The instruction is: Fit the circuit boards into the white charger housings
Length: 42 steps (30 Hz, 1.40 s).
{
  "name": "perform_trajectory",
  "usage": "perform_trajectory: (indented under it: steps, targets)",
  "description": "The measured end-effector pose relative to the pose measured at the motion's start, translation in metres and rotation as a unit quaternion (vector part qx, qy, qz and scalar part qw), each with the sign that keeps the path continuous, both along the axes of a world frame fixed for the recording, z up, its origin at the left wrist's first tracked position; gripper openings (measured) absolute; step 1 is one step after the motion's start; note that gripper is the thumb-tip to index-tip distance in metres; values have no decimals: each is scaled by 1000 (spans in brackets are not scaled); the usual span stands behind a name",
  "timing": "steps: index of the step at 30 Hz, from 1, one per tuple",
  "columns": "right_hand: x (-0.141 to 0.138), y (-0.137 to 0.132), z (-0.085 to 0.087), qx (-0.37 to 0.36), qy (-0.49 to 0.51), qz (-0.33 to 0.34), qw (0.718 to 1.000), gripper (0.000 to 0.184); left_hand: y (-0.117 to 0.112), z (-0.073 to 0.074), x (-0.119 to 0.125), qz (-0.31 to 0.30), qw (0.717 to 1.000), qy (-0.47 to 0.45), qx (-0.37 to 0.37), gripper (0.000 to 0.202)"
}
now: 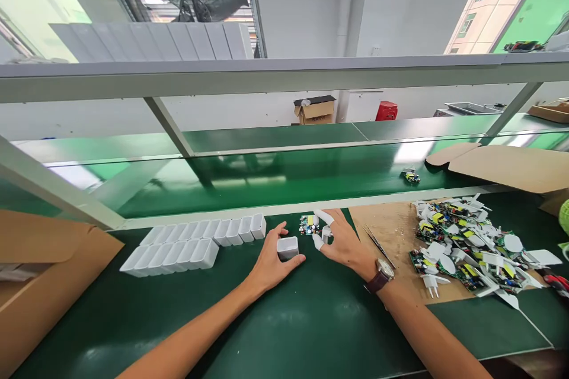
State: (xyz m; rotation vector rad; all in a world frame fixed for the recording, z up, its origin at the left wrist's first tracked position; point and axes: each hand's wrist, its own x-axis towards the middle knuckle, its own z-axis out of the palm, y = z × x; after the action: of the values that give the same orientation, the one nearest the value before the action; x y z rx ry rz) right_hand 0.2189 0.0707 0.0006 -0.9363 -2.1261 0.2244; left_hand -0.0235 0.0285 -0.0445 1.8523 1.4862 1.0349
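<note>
My left hand (272,257) curls its thumb and fingers around a small white plastic case (287,247), its open side facing up. Just to the right, my right hand (341,240) has white covers on its fingertips and grips a small circuit board (307,224) with a yellow part and other components on it. A white piece shows between the thumb and index finger, partly hidden by them. Left of my hands, two rows of similar white cases (195,243) stand side by side on the green table mat (284,320).
Tweezers (379,246) lie on brown cardboard (373,219) to the right, beside a heap of circuit boards and white plug parts (471,249). A lone board (410,176) rests on the green conveyor (302,174) behind. An opened carton (57,272) stands left; a shelf beam (284,80) crosses above.
</note>
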Motion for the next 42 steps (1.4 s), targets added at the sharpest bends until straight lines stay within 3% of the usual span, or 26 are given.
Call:
perform_trajectory:
  steps: [5,8,10,16,23,31,42]
  targets:
    - [4,-1,-20,39,33,-28,998,66,-2,22,-20,-158,984,15,-85,100]
    - [10,-7,-22,42,23,-24,999,68,-1,30,-27,-209,969,33,-126,76]
    - [11,-11,-18,53,26,-24,998,70,0,30,-26,-200,972,35,-119,61]
    - [3,-25,-6,101,29,21,994,77,0,11,-17,-97,994,-36,-25,57]
    - [-8,-39,-6,118,-18,49,992,81,-2,1,-15,-73,993,-88,-2,52]
    - [-9,-40,-8,110,-22,41,993,79,-1,-5,-15,-71,995,-66,25,51]
    - [-11,-41,-4,115,-35,68,990,71,-1,1,-16,-93,992,-5,84,49]
